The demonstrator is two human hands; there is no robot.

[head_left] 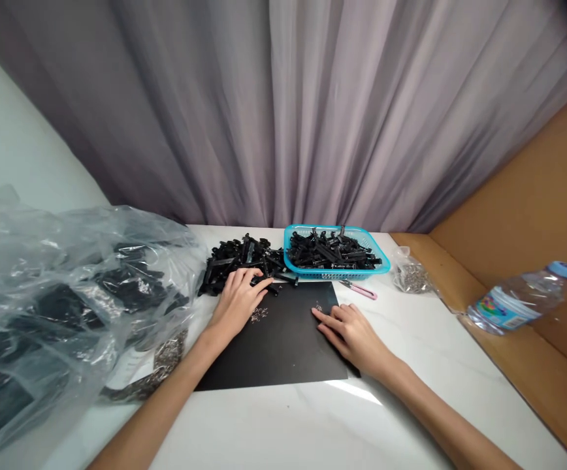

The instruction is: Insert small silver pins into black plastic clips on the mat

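Note:
My left hand (pixel 238 297) reaches over the near edge of a pile of black plastic parts (pixel 244 251). Its thumb and index finger are apart, with black parts showing between them; a firm grip on any one part does not show. Beneath both hands lies a black mat (pixel 283 346). My right hand (pixel 349 329) rests at the mat's right side, index finger stretched out to a small cluster of tiny metal pieces (pixel 318 305). A larger scatter of such pieces (pixel 259 314) lies beside my left wrist.
A blue basket (pixel 386 266) full of black parts stands behind the mat, with a pink-handled cutter (pixel 364 291) before it. Rightward are a small bag of metal pieces (pixel 415 277), a water bottle (pixel 509 307) and cardboard (pixel 533 189). A large clear plastic bag (pixel 68 281) covers the left.

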